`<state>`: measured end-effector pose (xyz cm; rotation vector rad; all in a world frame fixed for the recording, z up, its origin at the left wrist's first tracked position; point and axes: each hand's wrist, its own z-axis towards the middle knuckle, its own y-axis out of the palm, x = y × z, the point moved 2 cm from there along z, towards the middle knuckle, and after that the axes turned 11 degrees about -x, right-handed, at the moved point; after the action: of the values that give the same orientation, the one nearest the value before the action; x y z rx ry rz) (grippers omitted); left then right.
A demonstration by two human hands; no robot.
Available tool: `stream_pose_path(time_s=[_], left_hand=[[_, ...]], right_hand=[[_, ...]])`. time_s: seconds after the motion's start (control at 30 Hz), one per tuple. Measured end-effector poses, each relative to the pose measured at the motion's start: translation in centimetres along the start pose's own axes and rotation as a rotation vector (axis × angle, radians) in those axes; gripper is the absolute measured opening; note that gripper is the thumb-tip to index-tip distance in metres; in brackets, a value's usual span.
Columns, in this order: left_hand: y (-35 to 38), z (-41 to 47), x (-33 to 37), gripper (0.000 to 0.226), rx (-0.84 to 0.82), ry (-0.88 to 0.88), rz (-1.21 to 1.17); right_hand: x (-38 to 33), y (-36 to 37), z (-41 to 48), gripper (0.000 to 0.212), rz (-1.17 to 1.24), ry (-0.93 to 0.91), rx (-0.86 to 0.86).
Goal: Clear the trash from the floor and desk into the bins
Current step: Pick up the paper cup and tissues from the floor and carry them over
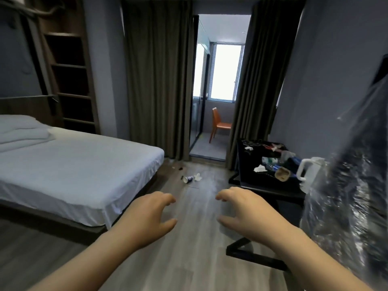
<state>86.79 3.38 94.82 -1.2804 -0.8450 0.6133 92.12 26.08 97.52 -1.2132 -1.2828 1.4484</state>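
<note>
Cup on its side on floor, just beside tissue, well ahead between hands | left hand nearer; fingers loosely curled, empty | right hand likewise; nearer littered counter

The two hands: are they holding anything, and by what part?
Nothing. The left hand and right hand hover empty, fingers loosely curled.
</note>
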Motion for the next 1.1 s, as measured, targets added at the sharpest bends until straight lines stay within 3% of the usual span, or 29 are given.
stream_pose_path(time_s=[0.43, 1.1], left_hand=[[-1.5, 19.6, -16.1, 0.047, -0.062, 0.015, -0.047], [2.1, 55.7, -28.9, 0.043, -0.134, -0.042, -0.051]], right_hand=[[2.6, 1.9, 24.4, 0.049, 0.075, 0.079, -0.076], [22.1, 3.1, 58.9, 0.054, 0.122, 0.097, -0.163]])
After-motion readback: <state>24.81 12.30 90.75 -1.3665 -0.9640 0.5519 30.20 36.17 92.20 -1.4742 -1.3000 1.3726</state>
